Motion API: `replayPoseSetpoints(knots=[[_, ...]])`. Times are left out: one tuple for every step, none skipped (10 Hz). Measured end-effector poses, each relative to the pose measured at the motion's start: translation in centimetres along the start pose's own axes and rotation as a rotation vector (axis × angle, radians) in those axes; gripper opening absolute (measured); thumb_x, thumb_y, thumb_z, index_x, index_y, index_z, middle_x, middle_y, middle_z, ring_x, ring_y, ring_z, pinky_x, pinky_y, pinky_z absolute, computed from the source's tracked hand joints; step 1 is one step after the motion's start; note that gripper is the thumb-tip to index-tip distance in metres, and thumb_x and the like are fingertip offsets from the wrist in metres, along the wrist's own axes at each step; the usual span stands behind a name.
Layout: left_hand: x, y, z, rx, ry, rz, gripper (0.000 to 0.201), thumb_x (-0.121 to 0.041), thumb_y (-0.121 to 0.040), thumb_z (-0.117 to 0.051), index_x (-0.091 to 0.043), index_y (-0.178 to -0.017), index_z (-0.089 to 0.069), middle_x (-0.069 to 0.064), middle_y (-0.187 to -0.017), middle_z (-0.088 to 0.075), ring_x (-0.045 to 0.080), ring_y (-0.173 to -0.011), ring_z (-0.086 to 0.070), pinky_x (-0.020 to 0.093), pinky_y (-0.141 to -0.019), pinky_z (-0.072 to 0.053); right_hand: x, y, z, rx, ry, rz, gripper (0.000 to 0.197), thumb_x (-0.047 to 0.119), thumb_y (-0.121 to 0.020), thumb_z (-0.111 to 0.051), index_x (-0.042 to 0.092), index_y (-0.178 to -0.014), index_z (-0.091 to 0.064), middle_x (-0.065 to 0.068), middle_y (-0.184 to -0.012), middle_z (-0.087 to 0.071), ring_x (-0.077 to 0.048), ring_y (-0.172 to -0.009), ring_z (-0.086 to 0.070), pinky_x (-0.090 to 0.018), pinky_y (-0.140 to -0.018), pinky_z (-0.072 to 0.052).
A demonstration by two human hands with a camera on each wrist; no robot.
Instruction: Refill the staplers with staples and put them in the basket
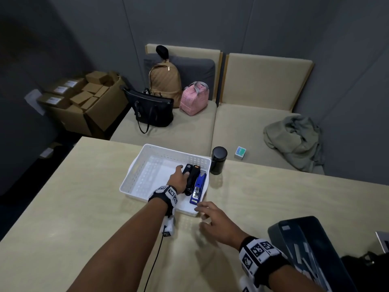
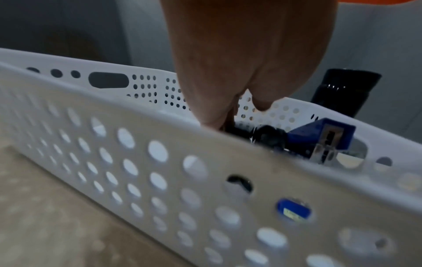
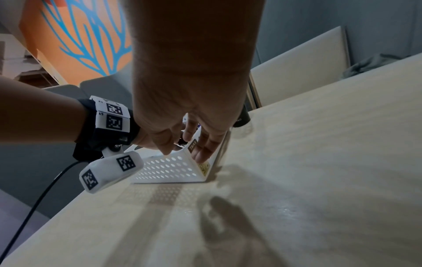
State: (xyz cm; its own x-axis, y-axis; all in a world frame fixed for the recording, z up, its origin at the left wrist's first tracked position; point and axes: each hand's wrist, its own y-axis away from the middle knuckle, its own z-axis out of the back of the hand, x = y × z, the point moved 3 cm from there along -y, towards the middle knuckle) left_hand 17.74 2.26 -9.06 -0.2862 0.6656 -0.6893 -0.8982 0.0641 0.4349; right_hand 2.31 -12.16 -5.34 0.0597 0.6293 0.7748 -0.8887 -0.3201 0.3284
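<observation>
A white perforated basket stands on the beige table. At its right side lie a blue stapler and, beside it, a black stapler with an orange mark. My left hand reaches into the basket and grips another black stapler just left of those. The left wrist view looks over the basket wall at my fingers, the black staplers and the blue stapler. My right hand is open, its fingertips touching the basket's near right corner.
A black cylindrical bottle stands just right of the basket. A dark tray sits at the table's lower right. Behind the table is a beige sofa with bags, a small box and a grey garment. Cardboard boxes are far left.
</observation>
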Motion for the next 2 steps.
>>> replayPoseSetpoints(knots=[[0.0,0.1,0.4,0.014,-0.006,0.014,0.044,-0.024,-0.102,-0.038,-0.010,-0.144,-0.034,0.026,-0.122,-0.062,0.040,-0.111,-0.059,0.040,-0.092,-0.047,-0.2,0.6,-0.2,-0.029,-0.059,0.013,0.042,0.007,-0.090,-0.055,0.016,-0.131,-0.056,0.005,-0.135,-0.045,-0.014,-0.105,-0.055,-0.005,-0.073,-0.039],[-0.2,0.8,1.1,-0.021,0.034,0.006,0.044,-0.022,-0.102,-0.036,-0.008,-0.144,-0.034,0.025,-0.122,-0.062,0.038,-0.111,-0.059,0.038,-0.092,-0.045,-0.4,2.0,0.3,-0.077,-0.135,0.002,0.038,0.008,-0.089,-0.054,0.020,-0.124,-0.063,0.003,-0.121,-0.058,-0.008,-0.099,-0.061,-0.008,-0.078,-0.044]])
